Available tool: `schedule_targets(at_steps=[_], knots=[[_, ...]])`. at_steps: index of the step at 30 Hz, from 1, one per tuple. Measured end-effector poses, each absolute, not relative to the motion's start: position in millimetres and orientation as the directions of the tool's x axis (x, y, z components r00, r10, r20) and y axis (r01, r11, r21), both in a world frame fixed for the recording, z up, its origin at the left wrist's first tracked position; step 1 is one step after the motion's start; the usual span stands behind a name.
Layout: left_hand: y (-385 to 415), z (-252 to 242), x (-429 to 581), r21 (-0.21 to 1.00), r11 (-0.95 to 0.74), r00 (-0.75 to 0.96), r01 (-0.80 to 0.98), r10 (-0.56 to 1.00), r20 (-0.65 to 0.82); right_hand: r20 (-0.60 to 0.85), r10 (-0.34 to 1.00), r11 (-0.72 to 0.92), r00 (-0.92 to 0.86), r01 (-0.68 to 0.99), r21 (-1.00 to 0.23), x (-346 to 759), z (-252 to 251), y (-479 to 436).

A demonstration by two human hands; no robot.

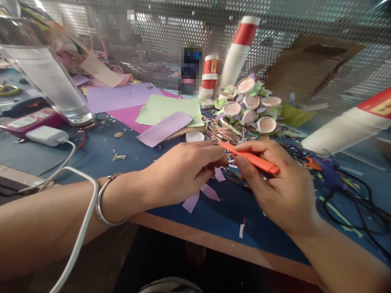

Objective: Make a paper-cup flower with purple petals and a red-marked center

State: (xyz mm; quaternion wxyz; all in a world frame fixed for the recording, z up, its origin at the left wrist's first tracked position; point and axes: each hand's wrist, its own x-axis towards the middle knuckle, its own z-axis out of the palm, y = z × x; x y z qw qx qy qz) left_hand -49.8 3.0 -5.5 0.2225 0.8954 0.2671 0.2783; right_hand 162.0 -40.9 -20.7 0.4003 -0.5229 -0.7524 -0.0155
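Observation:
My right hand grips a slim orange pen-shaped tool between thumb and fingers, its narrow end pointing left. Whether it is a marker or a cutter I cannot tell. My left hand meets that narrow end with curled, closed fingertips; what they pinch is hidden. Cut purple paper strips lie on the blue table just beneath my left fingers. A white paper cup sits bottom up behind my left hand. Several small cup-bottom pieces with orange-red line patterns are heaped behind both hands, with green and purple paper bits.
Purple paper and green paper lie at the back. Stacked paper cups stand behind the heap; another cup stack leans at right. A blue glue gun trails black cord. Left are a water glass and white charger cable.

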Motion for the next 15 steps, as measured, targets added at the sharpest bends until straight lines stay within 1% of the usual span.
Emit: schedule_targets(at_steps=[2, 6, 7, 9, 12, 13, 15], knots=[[4, -4, -50, 0.579, -0.74, 0.7, 0.342, 0.612, 0.368, 0.63, 0.763, 0.46, -0.142, 0.804, -0.376, 162, -21, -40], [4, -1, -52, 0.569, -0.739, 0.667, 0.36, 0.63, 0.396, 0.644, 0.745, 0.493, -0.174, 0.795, -0.354, 160, -22, -41], [3, -1, -51, 0.585, -0.723, 0.647, 0.367, 0.65, 0.399, 0.647, 0.737, 0.51, -0.195, 0.789, -0.343, 160, -22, -42], [3, -2, -49, 0.677, -0.654, 0.61, 0.336, 0.699, 0.373, 0.646, 0.718, 0.553, -0.259, 0.775, -0.305, 158, -22, -42], [4, -6, -44, 0.88, -0.447, 0.604, 0.163, 0.75, 0.269, 0.639, 0.683, 0.612, -0.354, 0.755, -0.235, 155, -23, -43], [5, -8, -43, 0.928, -0.359, 0.606, 0.1, 0.762, 0.229, 0.638, 0.671, 0.627, -0.377, 0.747, -0.219, 154, -23, -43], [8, -10, -40, 0.974, -0.226, 0.599, 0.016, 0.782, 0.172, 0.635, 0.655, 0.651, -0.41, 0.732, -0.199, 152, -24, -43]])
